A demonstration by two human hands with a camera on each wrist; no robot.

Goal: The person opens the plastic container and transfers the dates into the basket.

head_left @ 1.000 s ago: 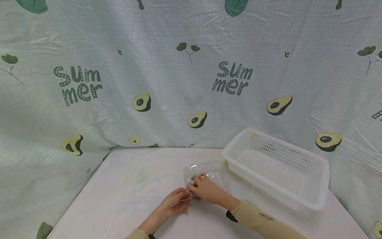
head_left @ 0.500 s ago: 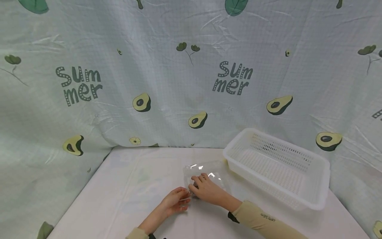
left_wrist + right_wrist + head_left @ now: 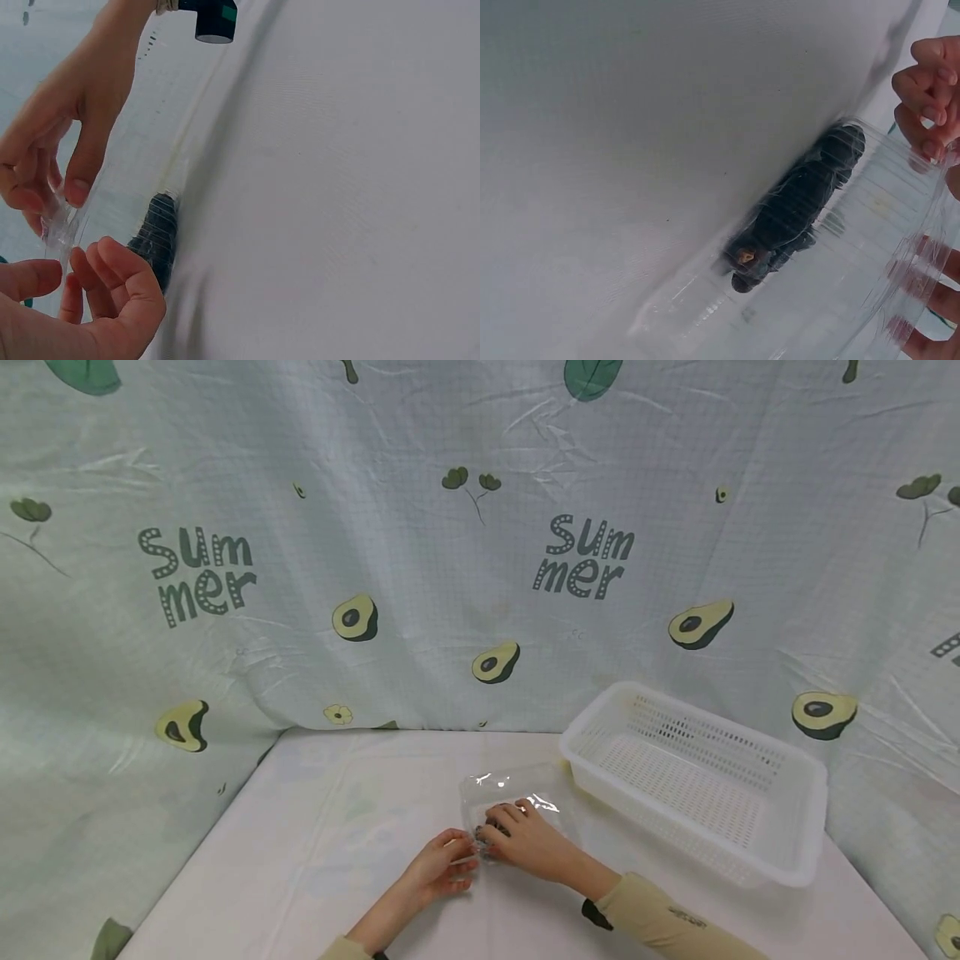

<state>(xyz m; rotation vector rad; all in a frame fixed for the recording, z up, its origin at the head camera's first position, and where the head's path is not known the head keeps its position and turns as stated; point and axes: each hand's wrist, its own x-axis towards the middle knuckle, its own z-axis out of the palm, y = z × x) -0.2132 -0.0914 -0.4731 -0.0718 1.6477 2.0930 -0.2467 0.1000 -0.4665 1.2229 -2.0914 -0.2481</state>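
On the white table lies a clear plastic box [image 3: 480,789], its thin glossy walls catching the light. Several dark, rounded pieces [image 3: 799,202], one with a brownish spot, sit along one side of it and show through the plastic in the right wrist view. My left hand [image 3: 438,867] pinches the box's near left edge between thumb and fingertips. Reaching over from the right, my right hand [image 3: 532,842] grips the same rim; its fingers [image 3: 922,281] show through the plastic. In the left wrist view, the right hand [image 3: 79,97] is above the left hand [image 3: 97,307].
A white perforated plastic basket [image 3: 697,777] stands at the right, just beyond the box. Behind the table hangs a pale curtain [image 3: 427,568] printed with avocados and lettering. Wrist cameras sit by both sleeves.
My right hand has shifted slightly to the right along the box, uncovering more of the dark pieces. The left hand stays at the same edge. The basket has not moved.
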